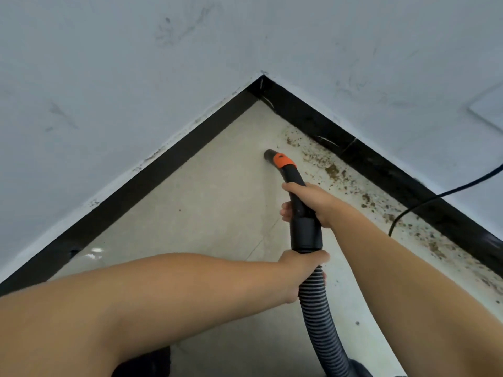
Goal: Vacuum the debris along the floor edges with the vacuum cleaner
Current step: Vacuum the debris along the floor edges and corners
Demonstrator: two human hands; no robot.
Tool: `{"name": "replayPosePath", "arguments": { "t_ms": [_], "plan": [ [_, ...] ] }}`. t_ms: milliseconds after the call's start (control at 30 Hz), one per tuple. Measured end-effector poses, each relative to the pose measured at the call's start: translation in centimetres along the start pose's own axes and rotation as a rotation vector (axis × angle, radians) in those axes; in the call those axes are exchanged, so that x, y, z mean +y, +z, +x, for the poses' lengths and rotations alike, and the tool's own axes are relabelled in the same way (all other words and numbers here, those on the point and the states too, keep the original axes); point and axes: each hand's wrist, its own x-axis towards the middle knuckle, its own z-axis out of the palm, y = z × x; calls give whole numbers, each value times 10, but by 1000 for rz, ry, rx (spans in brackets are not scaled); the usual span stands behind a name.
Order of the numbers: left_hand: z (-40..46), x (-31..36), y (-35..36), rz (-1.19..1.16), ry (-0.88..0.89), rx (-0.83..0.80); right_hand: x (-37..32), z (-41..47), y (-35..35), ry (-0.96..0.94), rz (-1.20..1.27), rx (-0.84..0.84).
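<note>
In a room corner, where two pale, scuffed walls meet at twelve o'clock, one vacuum cleaner wand points into the angle. It is a curved tube of smooth black plastic with a single orange collar near its tip, and its open nozzle hangs just above or on the floor; the view does not settle which. Behind the wand runs one ribbed, flexible black hose, trailing off toward five o'clock.

Two bare hands hold the tool. The right hand is wrapped around the wand's grip, fingers curled under it on the left side. The left hand is closed over the joint where the stiff cuff meets the ribbed hose, nearer the person. Both forearms are bare.

The debris is a scatter of brown crumbs and flecks lying in a band along the right-hand floor edge, from about one o'clock of the nozzle out to four o'clock of the picture. The nozzle sits just left of the band's upper end.

The floor is pale, glossy tile with a thin grout line. A black skirting board lines both walls. One thin black cable curves down the right wall to the floor.
</note>
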Motion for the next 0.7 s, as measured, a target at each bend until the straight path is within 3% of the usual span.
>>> {"name": "replayPosePath", "arguments": {
  "t_ms": [300, 700],
  "plan": [
    [-8, 17, -55, 207, -307, -199, 13, 10, 39, -51, 170, 153],
    [-3, -19, -40, 385, -305, -283, 68, -14, 7, -40, 294, 418]
  ]
}}
